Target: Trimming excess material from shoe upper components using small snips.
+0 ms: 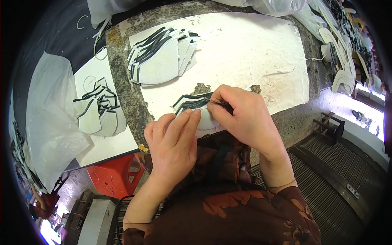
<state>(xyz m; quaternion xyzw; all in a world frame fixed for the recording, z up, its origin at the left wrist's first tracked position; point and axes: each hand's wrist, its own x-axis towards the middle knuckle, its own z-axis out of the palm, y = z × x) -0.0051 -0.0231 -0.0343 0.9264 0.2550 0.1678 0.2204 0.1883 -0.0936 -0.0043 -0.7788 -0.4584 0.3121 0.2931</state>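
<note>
Your two hands work close together at the near edge of the white board (253, 49) on the stone-topped desk (121, 77). Between them lie the white pieces with black trim (207, 121), partly hidden by your fingers. Your left hand (171, 139) lays its fingertips on their near left part; its thumb is hidden, so you cannot tell whether it pinches them. Your right hand (243, 114) has thumb and forefinger closed on a thin dark tool (226, 106), its narrow end over the black trim; the tool's exact kind is unclear.

Farther off to the left on the same board, a fanned pile of similar pieces (159, 69) overlaps in layers. A smaller pile (90, 122) rests on a separate white sheet (104, 149) beside the desk, next to a translucent plastic bag (53, 106). A white cord (281, 72) trails across the board's right side. A red stool (109, 175) stands below the white sheet.
</note>
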